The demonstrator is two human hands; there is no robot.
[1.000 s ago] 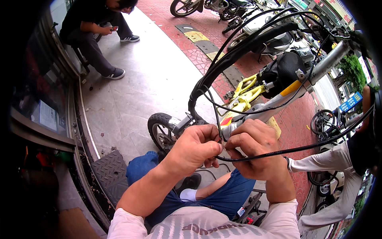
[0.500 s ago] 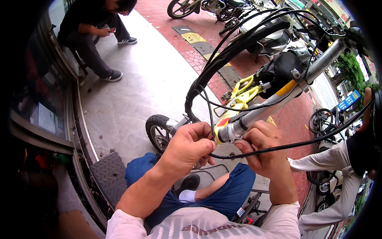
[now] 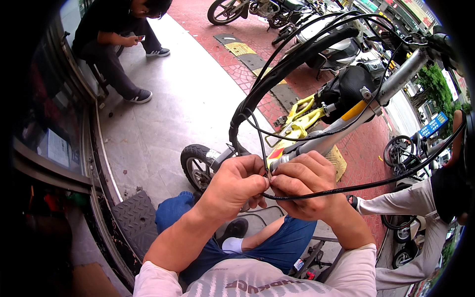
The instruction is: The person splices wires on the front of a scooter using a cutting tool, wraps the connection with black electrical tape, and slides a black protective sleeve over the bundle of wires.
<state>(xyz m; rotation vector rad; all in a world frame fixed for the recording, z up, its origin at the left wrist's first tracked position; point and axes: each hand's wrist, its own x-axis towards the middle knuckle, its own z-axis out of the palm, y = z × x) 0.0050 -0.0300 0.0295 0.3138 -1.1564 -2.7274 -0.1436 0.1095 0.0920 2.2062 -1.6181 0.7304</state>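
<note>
Both hands meet just below the lower end of a silver scooter stem (image 3: 341, 133). My left hand (image 3: 235, 185) is closed in a pinch on a thin black cable (image 3: 261, 138) that drops to its fingertips. My right hand (image 3: 311, 185) is closed too, its thumb and forefinger pressed against the left fingertips. A small pale sliver shows between the two hands; what the right fingers hold is hidden. A thicker black cable (image 3: 376, 184) loops from the right side under the right hand. A bundle of black cables (image 3: 242, 109) arches above. The scooter's yellow frame (image 3: 297, 127) lies behind the stem.
The scooter's front wheel (image 3: 196, 166) stands beyond my left hand. A black bag (image 3: 349, 89) hangs by the stem. A person (image 3: 111, 44) sits at the far left holding a phone. At the right is another person's light trousers (image 3: 403, 200). Parked motorbikes (image 3: 247, 11) line the far side.
My right hand has moved left from beside the stem's end to the left fingertips, and its fingers have closed there. The left hand has stayed nearly still.
</note>
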